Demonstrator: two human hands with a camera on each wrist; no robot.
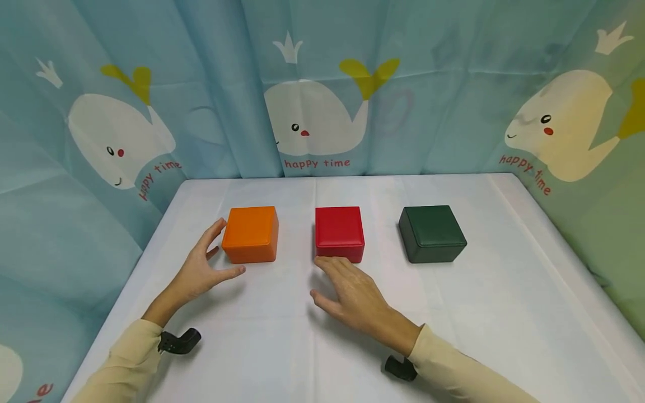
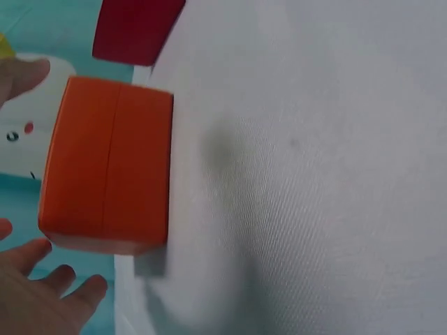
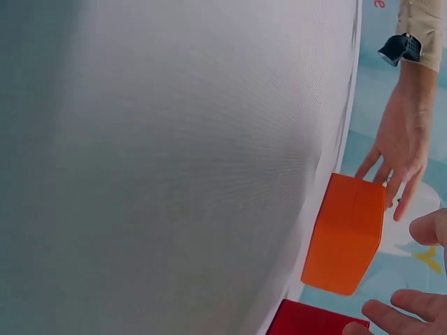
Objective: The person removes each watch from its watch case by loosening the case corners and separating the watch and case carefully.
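Three box-shaped cases stand in a row on a white-covered table. At the left is the orange box (image 1: 250, 234), with the red box (image 1: 339, 232) in the middle and the dark green box (image 1: 433, 233) to the right. My left hand (image 1: 196, 271) is beside the orange box, fingers spread along its left side and thumb near its front corner. In the left wrist view those fingers (image 2: 49, 279) reach toward the orange box's end. My right hand (image 1: 355, 294) hovers in front of the red box, fingertips at its lower front edge, thumb held apart. Neither hand grips anything.
The white tablecloth (image 1: 272, 336) spreads under the boxes. A blue curtain (image 1: 216, 84) printed with whales hangs behind and along the sides. A black wrist camera (image 1: 180, 341) sits under the left forearm, another wrist camera (image 1: 400, 368) under the right.
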